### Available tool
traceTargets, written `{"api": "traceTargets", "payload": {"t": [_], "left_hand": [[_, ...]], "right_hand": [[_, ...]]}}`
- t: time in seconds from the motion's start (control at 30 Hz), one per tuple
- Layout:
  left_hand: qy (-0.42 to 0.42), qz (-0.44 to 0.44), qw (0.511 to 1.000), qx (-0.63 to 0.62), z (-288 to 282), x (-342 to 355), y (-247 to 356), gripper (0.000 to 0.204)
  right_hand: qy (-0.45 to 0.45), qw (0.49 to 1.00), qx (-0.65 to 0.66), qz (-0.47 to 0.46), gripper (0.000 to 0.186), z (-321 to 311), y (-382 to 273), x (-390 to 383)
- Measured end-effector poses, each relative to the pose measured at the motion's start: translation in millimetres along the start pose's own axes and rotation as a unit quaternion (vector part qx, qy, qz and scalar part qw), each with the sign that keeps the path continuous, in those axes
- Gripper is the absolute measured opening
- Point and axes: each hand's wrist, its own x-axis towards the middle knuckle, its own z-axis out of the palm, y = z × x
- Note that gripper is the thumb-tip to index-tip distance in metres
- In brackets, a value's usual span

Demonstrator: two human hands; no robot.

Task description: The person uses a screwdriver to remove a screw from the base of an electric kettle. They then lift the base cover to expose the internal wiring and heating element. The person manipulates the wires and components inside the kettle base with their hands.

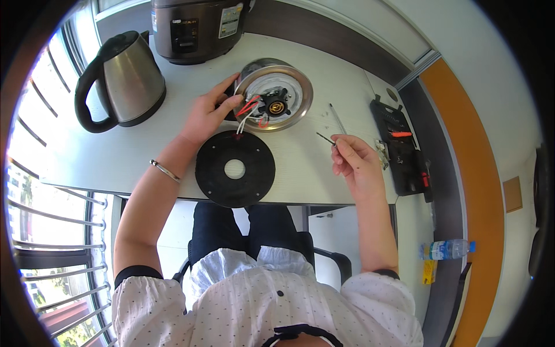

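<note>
An opened electric kettle (307,87) lies tipped on the table, its steel underside facing me. Inside it are a black round connector (276,107) with a brass-coloured centre and red and white wires (248,107). My left hand (211,113) grips the kettle's left side, partly hiding its handle. The white wires run down to a black round base cover (254,173), which has a hole in its middle and juts over the table's front edge. My right hand (355,159) pinches a thin dark rod (325,137), apart from the kettle; its kind is unclear.
A slim metal shaft (337,118) lies beyond my right hand, near tiny loose bits. A black tool case (404,153) with red-orange tools sits at the right. Another kettle (133,81) and a dark cooker (196,29) stand behind. A water bottle (448,250) is lower right.
</note>
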Motion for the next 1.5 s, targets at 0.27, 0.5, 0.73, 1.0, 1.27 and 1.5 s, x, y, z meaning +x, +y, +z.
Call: {"api": "traceTargets", "payload": {"t": [0.27,0.5,0.73,1.0,1.27,1.5], "left_hand": [[-0.011,0.008,0.999,-0.034,-0.5,4.2,-8.1,0.052],[-0.014,0.013,0.999,-0.042,-2.5,5.4,-9.3,0.052],[-0.012,0.006,0.999,-0.036,0.3,3.7,-2.8,0.053],[-0.010,0.003,1.000,-0.024,-1.2,3.8,-9.6,0.053],[-0.001,0.009,1.000,-0.027,2.2,2.9,-1.6,0.053],[-0.009,0.007,0.999,-0.034,0.5,3.7,-4.0,0.053]], "right_hand": [[0.092,0.789,-0.512,-0.328,0.010,3.0,38.0,14.4],[0.047,0.749,-0.601,-0.274,0.012,1.6,56.7,16.8],[0.060,0.705,-0.668,-0.232,0.008,-0.3,62.0,12.9],[0.155,0.741,-0.531,-0.380,0.006,21.8,46.0,31.7],[0.157,0.743,-0.514,-0.400,0.010,42.1,48.6,55.7],[0.172,0.728,-0.519,-0.414,0.007,45.0,51.6,61.3]]}}
